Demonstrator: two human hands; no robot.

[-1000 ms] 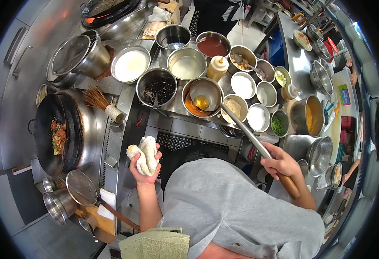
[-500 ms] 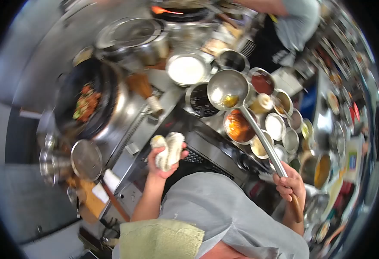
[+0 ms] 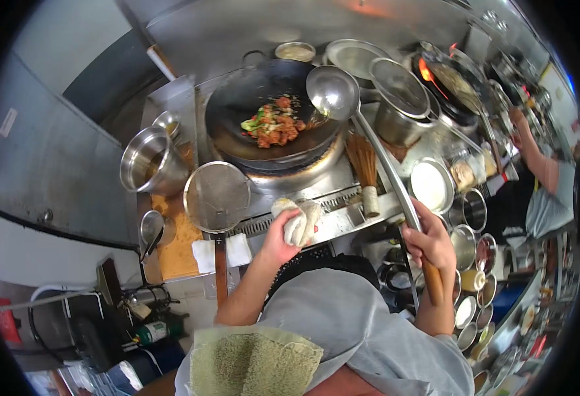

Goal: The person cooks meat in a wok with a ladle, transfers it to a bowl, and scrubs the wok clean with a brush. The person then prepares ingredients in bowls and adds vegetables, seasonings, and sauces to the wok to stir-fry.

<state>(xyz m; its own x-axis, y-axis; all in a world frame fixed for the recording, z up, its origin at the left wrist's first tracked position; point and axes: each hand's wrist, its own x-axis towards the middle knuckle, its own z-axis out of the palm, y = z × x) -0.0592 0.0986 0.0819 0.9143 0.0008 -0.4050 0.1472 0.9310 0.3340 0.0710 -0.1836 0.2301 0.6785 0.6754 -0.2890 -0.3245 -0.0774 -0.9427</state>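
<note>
My right hand point(image 3: 430, 241) is wrapped round the wooden grip of a long steel ladle point(image 3: 334, 92). The ladle's bowl hangs over the right side of a black wok point(image 3: 227, 105), and a thin brownish streak shows just below its lip. Stir-fried food point(image 3: 273, 123), reddish pieces with bits of green, lies in the wok. In front of the stove edge, my left hand point(image 3: 282, 237) is closed on a folded white cloth point(image 3: 301, 221), apart from the wok.
A round mesh strainer point(image 3: 217, 197) and a steel pot point(image 3: 151, 160) are left of the wok. A bamboo brush point(image 3: 364, 165) rests to its right, near a pot of white contents point(image 3: 432, 187). Sauce containers line the right side. A co-worker point(image 3: 541, 185) stands at a second wok point(image 3: 458, 86).
My view has turned left toward the wok. The ladle, with yellow liquid in it earlier, has moved from above the sauce containers to over the wok. Both hands keep their holds.
</note>
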